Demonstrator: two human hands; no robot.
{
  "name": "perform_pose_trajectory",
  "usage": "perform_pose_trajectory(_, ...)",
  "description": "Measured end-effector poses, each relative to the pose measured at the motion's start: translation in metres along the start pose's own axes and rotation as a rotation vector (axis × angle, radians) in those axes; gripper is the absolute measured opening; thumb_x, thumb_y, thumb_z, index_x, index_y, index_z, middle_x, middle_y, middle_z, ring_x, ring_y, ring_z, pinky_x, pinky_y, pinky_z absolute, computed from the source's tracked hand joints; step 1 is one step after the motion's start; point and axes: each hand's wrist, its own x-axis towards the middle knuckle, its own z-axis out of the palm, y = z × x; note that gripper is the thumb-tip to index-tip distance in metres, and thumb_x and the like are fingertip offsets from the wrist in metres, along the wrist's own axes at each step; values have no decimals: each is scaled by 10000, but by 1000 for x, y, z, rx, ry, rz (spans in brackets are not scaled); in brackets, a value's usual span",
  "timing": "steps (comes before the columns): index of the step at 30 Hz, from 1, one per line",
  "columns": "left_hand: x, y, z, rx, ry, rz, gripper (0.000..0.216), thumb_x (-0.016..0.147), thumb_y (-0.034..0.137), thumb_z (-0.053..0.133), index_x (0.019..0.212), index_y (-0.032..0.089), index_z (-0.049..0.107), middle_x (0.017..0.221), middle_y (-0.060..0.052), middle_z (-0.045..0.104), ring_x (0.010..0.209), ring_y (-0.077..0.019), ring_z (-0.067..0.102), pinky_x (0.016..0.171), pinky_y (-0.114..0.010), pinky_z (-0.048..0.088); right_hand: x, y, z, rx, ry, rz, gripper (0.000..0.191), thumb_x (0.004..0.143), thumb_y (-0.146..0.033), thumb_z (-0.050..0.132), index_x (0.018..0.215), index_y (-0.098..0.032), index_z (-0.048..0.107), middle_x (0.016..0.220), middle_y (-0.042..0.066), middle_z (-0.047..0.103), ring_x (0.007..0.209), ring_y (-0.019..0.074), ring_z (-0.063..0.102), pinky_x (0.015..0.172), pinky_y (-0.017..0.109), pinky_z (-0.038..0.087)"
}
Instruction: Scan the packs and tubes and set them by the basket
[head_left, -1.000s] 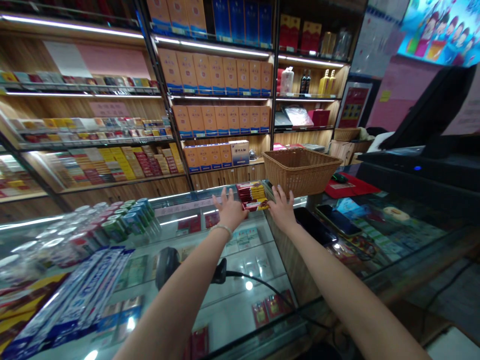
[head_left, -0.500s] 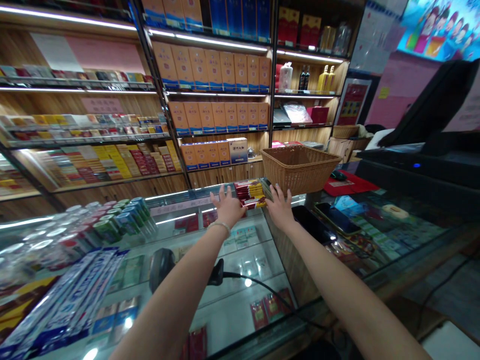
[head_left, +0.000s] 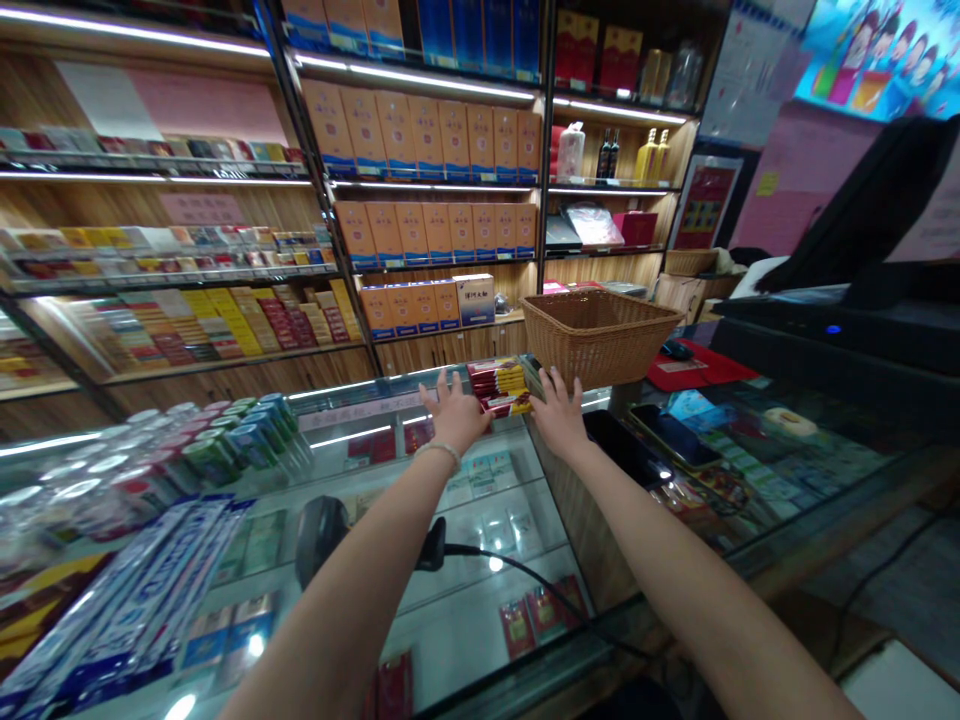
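On the glass counter, a small stack of red-and-yellow snack packets (head_left: 504, 382) lies between my two hands. My left hand (head_left: 455, 415) is at the stack's left side with its fingers stretched apart, its thumb at the front packet. To the right, my right hand (head_left: 559, 415) also has its fingers spread, and its thumb reaches the front packet's right end. A greenish-grey item beside the stack is partly hidden behind my right fingers; its kind is unclear. Beneath my left forearm lies a black barcode scanner (head_left: 319, 535), its middle hidden by the arm.
A wicker basket (head_left: 600, 340) stands just behind my right hand. Dark phones (head_left: 675, 435) lie to the right, near a black register (head_left: 847, 310). Clear-lidded cans (head_left: 217, 450) and long blue packets (head_left: 142, 600) cover the left side. A cable (head_left: 525, 570) crosses the front.
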Motion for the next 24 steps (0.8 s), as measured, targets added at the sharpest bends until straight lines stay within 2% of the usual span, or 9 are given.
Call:
perform_pose_trajectory(3, -1, -1, 1, -12, 7, -10, 424, 888, 572, 664, 1071, 226, 829, 1699, -167, 359, 1604, -463, 132, 1226, -774, 60, 0, 0, 0, 4, 1, 5, 314, 985, -252, 618, 1280, -216, 720, 1720, 167, 305, 1598, 359, 235, 1239, 711, 158)
perform_pose_trajectory(6, -3, -3, 4, -20, 35, -35, 533, 882, 571, 668, 1238, 184, 754, 1711, -208, 311, 1602, -461, 152, 1231, -762, 107, 0, -1, 0, 5, 8, 6, 360, 985, -272, 629, 1335, -217, 693, 1726, 176, 281, 1605, 360, 220, 1242, 709, 152)
perform_pose_trajectory(10, -5, -8, 11, -11, 87, -29, 802, 878, 570, 684, 1563, 204, 484, 1747, -201, 210, 1617, -444, 113, 1233, -767, 96, -1, -2, -1, 14, 34, 6, 503, 983, -317, 644, 1477, -241, 594, 1741, 176, 231, 1615, 364, 190, 1248, 708, 120)
perform_pose_trajectory(12, -7, -10, 14, 11, 90, 13, 902, 874, 570, 697, 1640, 237, 356, 1762, -170, 174, 1628, -434, 55, 1236, -770, 54, -1, -3, 0, 14, 41, 7, 567, 982, -350, 646, 1531, -257, 540, 1750, 167, 207, 1620, 373, 164, 1249, 715, 85)
perform_pose_trajectory(16, -11, -13, 19, 48, 81, 92, 953, 857, 581, 724, 1662, 307, 293, 1781, -100, 106, 1636, -412, 0, 1250, -746, -27, -1, -1, 4, 9, 52, -15, 645, 980, -401, 636, 1590, -297, 456, 1762, 145, 169, 1628, 379, 115, 1244, 724, 26)
perform_pose_trajectory(19, -16, -12, 16, 47, 70, 86, 958, 848, 595, 733, 1658, 312, 306, 1780, -104, 102, 1634, -424, 8, 1247, -750, -34, -2, 1, 6, 1, 69, -21, 658, 981, -427, 627, 1599, -303, 440, 1762, 146, 169, 1629, 378, 102, 1239, 725, 11)
perform_pose_trajectory(24, -28, -19, -8, 38, 99, 78, 945, 854, 603, 719, 1656, 310, 312, 1775, -117, 142, 1630, -436, 31, 1255, -744, 9, -8, 0, 4, -20, 133, -33, 646, 980, -403, 630, 1591, -285, 456, 1750, 151, 223, 1616, 362, 164, 1252, 694, 26)
